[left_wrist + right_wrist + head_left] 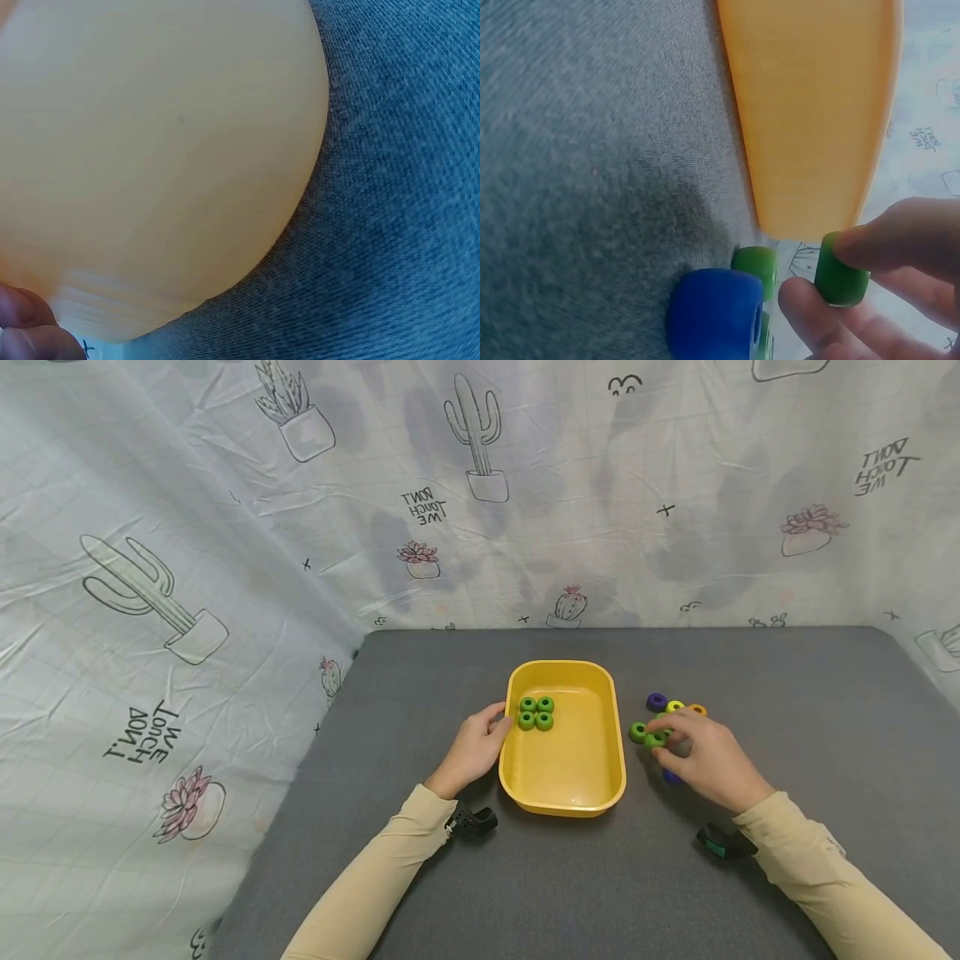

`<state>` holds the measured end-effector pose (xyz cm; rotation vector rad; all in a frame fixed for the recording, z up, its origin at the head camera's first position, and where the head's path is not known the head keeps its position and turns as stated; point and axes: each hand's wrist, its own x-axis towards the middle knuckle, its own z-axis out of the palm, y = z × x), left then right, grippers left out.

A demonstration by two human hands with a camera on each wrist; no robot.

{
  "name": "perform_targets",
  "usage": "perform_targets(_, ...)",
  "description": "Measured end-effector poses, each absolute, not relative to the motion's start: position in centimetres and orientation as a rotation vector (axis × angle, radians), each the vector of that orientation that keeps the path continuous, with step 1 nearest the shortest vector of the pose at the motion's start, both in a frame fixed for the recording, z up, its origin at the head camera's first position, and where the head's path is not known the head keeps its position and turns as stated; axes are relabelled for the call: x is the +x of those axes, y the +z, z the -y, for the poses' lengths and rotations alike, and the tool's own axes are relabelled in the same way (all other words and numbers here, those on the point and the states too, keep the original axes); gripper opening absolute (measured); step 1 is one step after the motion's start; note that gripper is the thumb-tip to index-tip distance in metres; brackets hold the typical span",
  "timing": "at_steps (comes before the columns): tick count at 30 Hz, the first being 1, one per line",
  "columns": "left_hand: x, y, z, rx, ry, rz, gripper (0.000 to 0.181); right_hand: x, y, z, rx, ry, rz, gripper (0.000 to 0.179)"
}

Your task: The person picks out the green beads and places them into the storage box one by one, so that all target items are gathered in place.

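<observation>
Four chunky green ring-shaped beads (527, 713) are parked in a tight two-by-two block inside a glossy yellow rounded-rectangle tray (573, 768), by its left edge and toward the far-left corner. The tray itself is set on a table (420, 685) covered in grey woven fabric, a bit in from the far edge. Its left rim is held by the left hand (474, 750), thumb lapped over and fingers against the outside wall.

Off the tray's right edge, one more green bead (841, 277) is pinched between thumb and finger of the right hand (708, 762). Loose ring-shaped beads are bunched around that hand: a dark purple bead (654, 707) and a yellow bead (675, 703) on the far side, an orange bead (698, 707) past the knuckles, a loose green bead (635, 737) on the tray side, and a blue bead (712, 315) partly covered by the thumb from the head view. More green is half hidden by the fingers.

Beige sleeves (382, 868) are worn on both arms. White cactus-print cloth (555, 527) is hung past the table's far edge.
</observation>
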<state>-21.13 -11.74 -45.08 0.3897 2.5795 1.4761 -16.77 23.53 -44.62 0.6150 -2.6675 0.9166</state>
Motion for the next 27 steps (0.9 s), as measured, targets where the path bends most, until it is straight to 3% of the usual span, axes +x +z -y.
perform_targets(27,-21.2,-45.0,11.7,0.383,1.490,-2.571,0.047,-16.4,-42.8,-23.0,0.568,0.990,2.593,0.033)
